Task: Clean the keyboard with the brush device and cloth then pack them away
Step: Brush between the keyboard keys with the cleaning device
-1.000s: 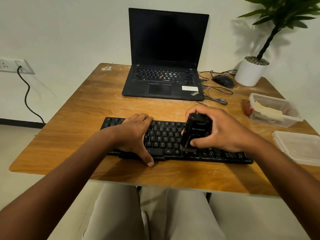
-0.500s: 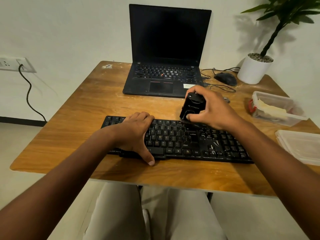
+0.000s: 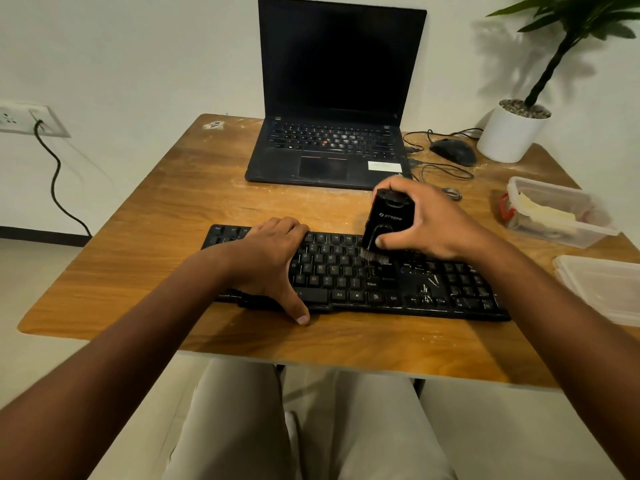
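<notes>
A black keyboard (image 3: 398, 285) lies across the near part of the wooden table (image 3: 166, 216). My right hand (image 3: 433, 226) grips a black brush device (image 3: 389, 216), held upright with its bristles touching the keys near the keyboard's upper middle. My left hand (image 3: 270, 258) rests on the keyboard's left part, fingers curled over its far edge and thumb down at the front edge. White specks show on the keys at the right. A pale cloth (image 3: 543, 211) lies in an open clear box.
An open black laptop (image 3: 332, 147) stands at the back, with a mouse (image 3: 453, 151) and cables to its right. A white plant pot (image 3: 509, 133) is at the back right. The clear box (image 3: 595, 230) and its lid (image 3: 602, 285) sit on the right.
My right hand carried the brush device from the keyboard's lower rows to past its far edge, then back down onto the upper rows. My left hand has stayed put.
</notes>
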The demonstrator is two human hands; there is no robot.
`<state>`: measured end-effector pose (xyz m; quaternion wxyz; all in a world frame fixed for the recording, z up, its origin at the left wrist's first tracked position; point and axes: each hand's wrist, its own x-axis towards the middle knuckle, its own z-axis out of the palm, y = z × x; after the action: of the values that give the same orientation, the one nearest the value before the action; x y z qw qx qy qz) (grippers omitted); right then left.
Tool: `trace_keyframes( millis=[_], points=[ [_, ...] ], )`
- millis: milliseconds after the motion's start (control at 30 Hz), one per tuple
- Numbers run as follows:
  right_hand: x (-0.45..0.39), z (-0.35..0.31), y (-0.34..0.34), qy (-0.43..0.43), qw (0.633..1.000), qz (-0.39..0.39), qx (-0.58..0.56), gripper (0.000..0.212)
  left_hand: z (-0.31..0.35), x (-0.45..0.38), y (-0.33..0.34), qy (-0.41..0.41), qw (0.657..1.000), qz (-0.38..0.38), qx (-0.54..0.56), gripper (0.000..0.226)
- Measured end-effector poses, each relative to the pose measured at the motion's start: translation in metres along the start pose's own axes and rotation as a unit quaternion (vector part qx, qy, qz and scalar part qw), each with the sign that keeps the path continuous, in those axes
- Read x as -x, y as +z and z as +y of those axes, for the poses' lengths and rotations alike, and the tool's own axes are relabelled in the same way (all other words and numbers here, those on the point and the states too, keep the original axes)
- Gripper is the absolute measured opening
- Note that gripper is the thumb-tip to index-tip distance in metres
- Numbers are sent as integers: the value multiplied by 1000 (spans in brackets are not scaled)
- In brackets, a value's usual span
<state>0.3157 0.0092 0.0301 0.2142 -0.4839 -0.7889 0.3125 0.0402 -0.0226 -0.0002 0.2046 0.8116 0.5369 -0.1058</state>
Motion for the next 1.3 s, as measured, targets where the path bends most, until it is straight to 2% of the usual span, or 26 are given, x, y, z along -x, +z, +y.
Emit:
trace_keyframes(
  millis=[133, 267, 333, 433, 500, 733, 1000, 1167, 1300],
  points=[
    [-23, 8, -2, -7, 997, 60, 50, 59, -1, -1, 1, -2, 1000, 1, 2, 153],
    [-9, -10, 2, -36, 997, 66, 25, 58, 0, 0, 1, -3, 1000, 3, 1, 152],
    [8, -24, 8, -50, 998, 37, 3, 57, 0, -1, 1, -3, 1000, 3, 1, 153],
    [27, -37, 23, -60, 997, -53, -15, 55, -1, -2, 2, -3, 1000, 3, 2, 152],
    [23, -35, 28, -63, 996, -65, 1, 55, -1, -2, 2, -3, 1000, 4, -2, 152],
    [-18, -12, 13, -42, 999, 17, 17, 56, 0, -2, 2, -4, 1000, 2, -9, 154],
    [17, 20, -39, -4, 991, 123, 43, 60, 12, -1, -4, 6, 1000, -18, -3, 155],
    [21, 22, -19, 36, 980, 193, 18, 59, 64, -20, -11, 58, 998, -6, 6, 148],
    [9, 23, 5, 60, 962, 265, -33, 56, 81, -37, -7, 55, 998, 4, -26, 144]
  ],
)
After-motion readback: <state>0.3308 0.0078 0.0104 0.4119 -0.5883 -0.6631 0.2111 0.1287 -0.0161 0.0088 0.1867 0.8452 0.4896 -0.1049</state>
